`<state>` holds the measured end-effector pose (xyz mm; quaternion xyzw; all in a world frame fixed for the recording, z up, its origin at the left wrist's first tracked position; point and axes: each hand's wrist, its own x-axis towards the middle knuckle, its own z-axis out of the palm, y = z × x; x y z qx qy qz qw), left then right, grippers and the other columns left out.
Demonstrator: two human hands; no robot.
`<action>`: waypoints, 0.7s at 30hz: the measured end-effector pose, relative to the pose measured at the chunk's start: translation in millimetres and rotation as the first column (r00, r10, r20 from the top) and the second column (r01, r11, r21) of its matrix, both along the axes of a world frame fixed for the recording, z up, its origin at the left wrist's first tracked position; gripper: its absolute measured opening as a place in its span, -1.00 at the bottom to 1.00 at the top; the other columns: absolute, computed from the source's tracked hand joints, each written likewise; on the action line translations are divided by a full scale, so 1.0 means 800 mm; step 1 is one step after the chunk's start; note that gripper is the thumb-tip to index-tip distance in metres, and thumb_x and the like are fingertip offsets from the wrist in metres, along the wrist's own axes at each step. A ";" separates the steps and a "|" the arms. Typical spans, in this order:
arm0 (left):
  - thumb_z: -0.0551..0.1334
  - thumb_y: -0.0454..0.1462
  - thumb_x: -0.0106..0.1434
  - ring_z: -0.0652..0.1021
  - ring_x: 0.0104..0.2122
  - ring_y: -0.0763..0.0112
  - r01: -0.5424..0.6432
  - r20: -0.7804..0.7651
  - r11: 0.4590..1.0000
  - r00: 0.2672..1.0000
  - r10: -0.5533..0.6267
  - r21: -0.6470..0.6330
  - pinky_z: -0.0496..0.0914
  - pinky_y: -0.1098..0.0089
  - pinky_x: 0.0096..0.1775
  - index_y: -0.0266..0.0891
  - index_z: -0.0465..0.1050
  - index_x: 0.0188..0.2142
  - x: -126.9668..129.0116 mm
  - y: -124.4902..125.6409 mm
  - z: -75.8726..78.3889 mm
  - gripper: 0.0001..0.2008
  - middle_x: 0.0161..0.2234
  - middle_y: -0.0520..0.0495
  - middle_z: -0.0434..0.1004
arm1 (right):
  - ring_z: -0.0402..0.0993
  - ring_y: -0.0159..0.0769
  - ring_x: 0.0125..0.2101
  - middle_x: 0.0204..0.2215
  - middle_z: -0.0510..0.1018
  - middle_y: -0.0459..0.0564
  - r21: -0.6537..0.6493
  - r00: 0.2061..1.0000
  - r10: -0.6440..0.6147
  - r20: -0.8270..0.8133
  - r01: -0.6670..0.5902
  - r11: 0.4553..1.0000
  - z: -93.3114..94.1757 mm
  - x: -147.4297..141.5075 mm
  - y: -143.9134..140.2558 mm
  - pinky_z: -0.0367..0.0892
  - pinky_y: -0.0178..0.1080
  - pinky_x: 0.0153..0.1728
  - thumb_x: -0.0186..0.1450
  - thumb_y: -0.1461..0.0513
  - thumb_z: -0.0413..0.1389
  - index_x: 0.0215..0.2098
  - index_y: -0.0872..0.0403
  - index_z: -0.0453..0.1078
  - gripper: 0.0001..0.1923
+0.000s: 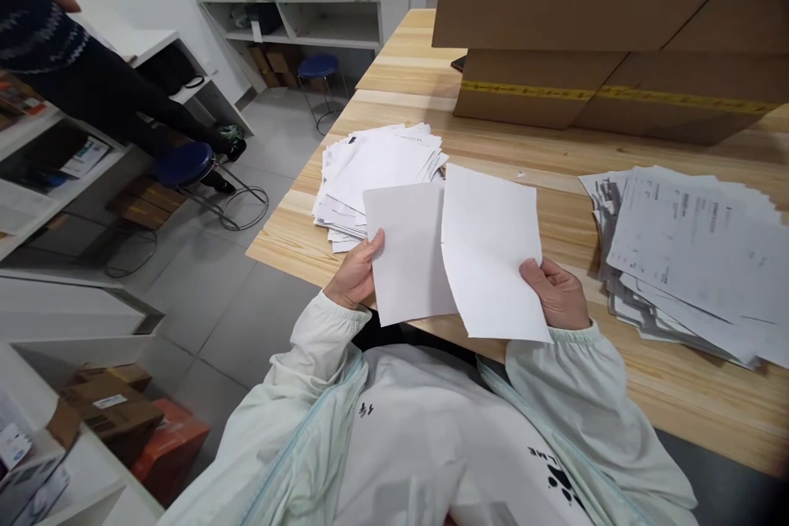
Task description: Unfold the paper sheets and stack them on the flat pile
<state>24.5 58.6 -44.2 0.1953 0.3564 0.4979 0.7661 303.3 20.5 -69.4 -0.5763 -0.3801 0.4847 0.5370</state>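
The left hand (354, 275) is closed on the left edge of a blank white sheet (410, 255), thumb on top and fingers underneath, while the right hand (558, 294) pinches the lower right edge of a second white sheet (493, 251) the same way. The two sheets are held just above the near edge of the wooden table (511, 149), the right one overlapping the left along their inner edges. Two paper stacks lie on the table: a loose stack (370, 168) just behind the left sheet, close to the table's left edge, and a fanned stack of printed pages (690, 251) just right of the right hand. Two cardboard boxes (592, 57) stand piled at the far side. Bare wood shows between the stacks and the boxes. A blue stool (183, 163) stands on the floor left of the table.
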 end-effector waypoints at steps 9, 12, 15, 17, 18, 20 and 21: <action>0.17 -0.16 0.40 0.54 0.13 0.11 0.010 0.038 1.000 0.999 -0.010 -0.007 0.32 0.11 0.28 -0.32 0.43 0.14 0.000 0.001 -0.001 -0.60 0.02 -0.22 0.62 | 0.47 -0.31 -0.58 -0.51 0.60 -0.11 -0.076 0.996 -0.032 -0.086 0.026 0.997 0.004 -0.003 0.001 0.40 -0.25 -0.59 0.11 -0.11 0.32 -0.28 -0.01 0.55 -0.60; 0.21 -0.16 0.37 0.53 0.14 0.10 0.006 0.023 1.000 1.000 -0.006 -0.003 0.32 0.11 0.28 -0.32 0.46 0.11 0.001 0.001 -0.002 -0.61 0.01 -0.23 0.62 | 0.27 -0.41 -0.65 -0.63 0.45 -0.14 -0.021 0.996 0.022 0.086 -0.021 1.000 0.001 -0.007 -0.001 0.17 -0.33 -0.68 0.16 -0.12 0.27 -0.40 0.04 0.52 -0.59; 0.23 -0.17 0.36 0.54 0.14 0.11 0.016 0.007 1.000 1.000 -0.016 -0.001 0.31 0.11 0.28 -0.33 0.50 0.04 0.005 0.001 -0.004 -0.65 -0.02 -0.22 0.64 | 0.06 -0.49 -0.66 -0.70 0.26 -0.18 0.036 0.967 0.080 0.241 -0.091 0.995 -0.001 -0.015 -0.004 -0.05 -0.35 -0.68 0.19 -0.14 0.23 -0.54 0.07 0.41 -0.53; 0.25 -0.16 0.35 0.54 0.13 0.10 0.044 -0.001 0.999 0.999 -0.044 -0.007 0.31 0.10 0.28 -0.34 0.52 0.00 0.011 0.001 -0.006 -0.67 -0.03 -0.22 0.64 | -0.03 -0.50 -0.64 -0.71 0.15 -0.19 0.063 0.952 0.101 0.290 -0.124 0.990 -0.001 -0.021 -0.006 -0.12 -0.33 -0.65 0.21 -0.15 0.20 -0.61 0.07 0.32 -0.48; 0.26 -0.14 0.34 0.55 0.12 0.10 0.060 -0.003 0.998 0.998 -0.060 -0.009 0.31 0.09 0.28 -0.34 0.53 -0.02 0.015 0.000 -0.007 -0.66 -0.03 -0.23 0.65 | -0.05 -0.50 -0.64 -0.72 0.11 -0.19 0.071 0.946 0.107 0.305 -0.135 0.988 -0.001 -0.024 -0.007 -0.14 -0.32 -0.64 0.22 -0.15 0.19 -0.64 0.07 0.27 -0.46; 0.29 -0.12 0.31 0.54 0.12 0.09 0.099 -0.007 0.995 0.995 -0.099 0.000 0.31 0.08 0.27 -0.35 0.53 -0.04 0.024 -0.002 -0.010 -0.64 -0.04 -0.24 0.64 | -0.05 -0.49 -0.62 -0.71 0.08 -0.19 0.084 0.934 0.120 0.336 -0.156 0.984 -0.002 -0.030 -0.009 -0.14 -0.31 -0.62 0.25 -0.13 0.16 -0.65 0.07 0.21 -0.45; 0.32 -0.11 0.28 0.54 0.12 0.08 0.117 -0.014 0.993 0.993 -0.117 0.015 0.31 0.08 0.27 -0.34 0.53 -0.04 0.028 -0.003 -0.010 -0.63 -0.04 -0.25 0.64 | -0.05 -0.48 -0.62 -0.71 0.08 -0.19 0.091 0.925 0.120 0.360 -0.163 0.982 -0.003 -0.032 -0.009 -0.12 -0.31 -0.61 0.26 -0.12 0.15 -0.65 0.07 0.21 -0.45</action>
